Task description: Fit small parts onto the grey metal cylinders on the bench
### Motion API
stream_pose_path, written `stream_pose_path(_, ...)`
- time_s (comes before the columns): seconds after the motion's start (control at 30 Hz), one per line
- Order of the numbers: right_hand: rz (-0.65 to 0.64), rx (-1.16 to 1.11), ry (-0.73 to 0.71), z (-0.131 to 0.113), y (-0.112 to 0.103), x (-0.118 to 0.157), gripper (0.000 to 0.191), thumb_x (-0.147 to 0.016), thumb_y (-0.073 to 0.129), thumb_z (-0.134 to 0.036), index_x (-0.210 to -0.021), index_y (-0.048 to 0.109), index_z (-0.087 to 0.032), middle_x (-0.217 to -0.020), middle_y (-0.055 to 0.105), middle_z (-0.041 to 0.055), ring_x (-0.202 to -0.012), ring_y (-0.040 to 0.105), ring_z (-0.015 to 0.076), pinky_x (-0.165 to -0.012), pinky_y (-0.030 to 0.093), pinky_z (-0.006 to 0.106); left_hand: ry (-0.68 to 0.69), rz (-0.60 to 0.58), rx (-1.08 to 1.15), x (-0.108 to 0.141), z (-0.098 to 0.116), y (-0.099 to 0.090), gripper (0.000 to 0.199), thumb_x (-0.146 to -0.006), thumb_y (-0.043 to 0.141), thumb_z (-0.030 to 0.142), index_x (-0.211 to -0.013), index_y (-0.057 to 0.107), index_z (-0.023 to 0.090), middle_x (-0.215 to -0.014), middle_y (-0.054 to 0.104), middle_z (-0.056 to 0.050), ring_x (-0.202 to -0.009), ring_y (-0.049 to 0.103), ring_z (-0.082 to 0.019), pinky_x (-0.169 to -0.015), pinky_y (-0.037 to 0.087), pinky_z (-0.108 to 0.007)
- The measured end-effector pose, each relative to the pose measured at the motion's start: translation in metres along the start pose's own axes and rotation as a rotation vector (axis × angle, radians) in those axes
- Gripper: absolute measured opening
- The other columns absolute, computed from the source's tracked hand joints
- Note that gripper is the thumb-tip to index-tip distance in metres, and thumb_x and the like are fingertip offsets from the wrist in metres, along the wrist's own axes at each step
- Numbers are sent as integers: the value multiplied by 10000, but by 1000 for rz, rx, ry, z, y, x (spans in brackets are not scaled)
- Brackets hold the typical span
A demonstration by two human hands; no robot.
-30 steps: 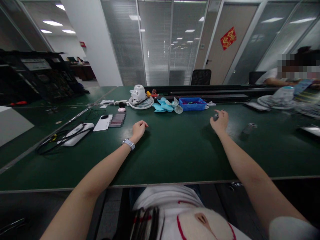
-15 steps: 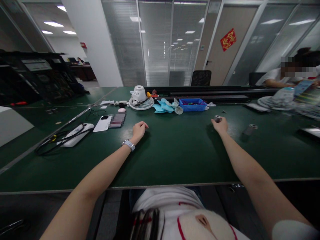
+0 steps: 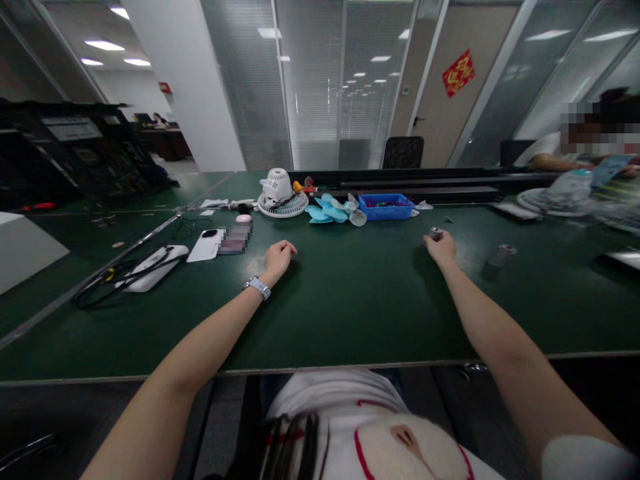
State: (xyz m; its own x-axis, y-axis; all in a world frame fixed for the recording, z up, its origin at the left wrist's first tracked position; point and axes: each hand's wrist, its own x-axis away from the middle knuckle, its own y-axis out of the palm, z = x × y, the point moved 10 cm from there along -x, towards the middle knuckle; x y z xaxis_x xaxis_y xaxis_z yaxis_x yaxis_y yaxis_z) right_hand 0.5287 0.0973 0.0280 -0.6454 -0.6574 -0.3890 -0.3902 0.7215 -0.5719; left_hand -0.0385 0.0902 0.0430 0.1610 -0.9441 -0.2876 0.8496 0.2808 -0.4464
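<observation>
On the green table, my left hand (image 3: 280, 261) rests with its fingers curled in, and I see nothing held in it. Over to the right, my right hand (image 3: 442, 249) is closed around a small grey metal cylinder (image 3: 436, 233), whose top shows above the thumb and fingers; the lower part is hidden. A second grey cylinder (image 3: 501, 256) of similar look lies on the table to the right of that hand, somewhat blurred.
At the back are a white fan part with a round grille (image 3: 283, 203), light-blue fan blades (image 3: 329, 209) and a blue tray (image 3: 387, 208) of small items. Left lie a white phone (image 3: 205, 245) and a cabled white device (image 3: 157, 268). A person (image 3: 547, 152) sits far right.
Almost nothing differs. The view has shifted slightly, while both hands keep their places and the right one still holds the cylinder.
</observation>
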Motion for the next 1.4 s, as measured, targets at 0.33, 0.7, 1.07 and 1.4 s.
stream_pose_path(0.33, -127, -194, -215, -103, 17, 69, 457, -758, 726, -405, -1130, 694, -141, -995, 740, 133, -892, 695, 272, -865, 530, 423, 23, -32, 9, 0, 0, 3, 201, -731, 468, 207, -665, 657, 196, -679, 667, -18, -702, 614, -177, -671, 440, -268)
stream_pose_path(0.7, -818, -606, -544, -227, 75, 263, 405, -731, 809, -345, -1100, 715, -207, -978, 751, 53, -875, 708, 215, -837, 572, 380, 351, -246, 104, 58, 86, 31, 298, -847, 643, 430, -1038, 721, 216, -1101, 724, -75, -1049, 641, -223, -907, 491, -332)
stream_pose_path(1.07, -813, -555, -627, -227, 73, 268, 398, -776, 768, -379, -1123, 679, -206, -979, 738, 42, -860, 691, 202, -805, 550, 344, 387, -282, 192, 68, 99, 42, 237, -828, 691, 394, -941, 661, 188, -950, 743, -69, -898, 707, -194, -860, 542, -326)
stream_pose_path(1.4, -817, -546, -629, -228, 71, 267, 420, -761, 785, -392, -1134, 689, -225, -1026, 736, 44, -877, 687, 206, -822, 553, 365, 310, -320, 211, 38, 72, 32, 314, -770, 751, 400, -969, 662, 174, -924, 770, -86, -917, 728, -223, -880, 537, -352)
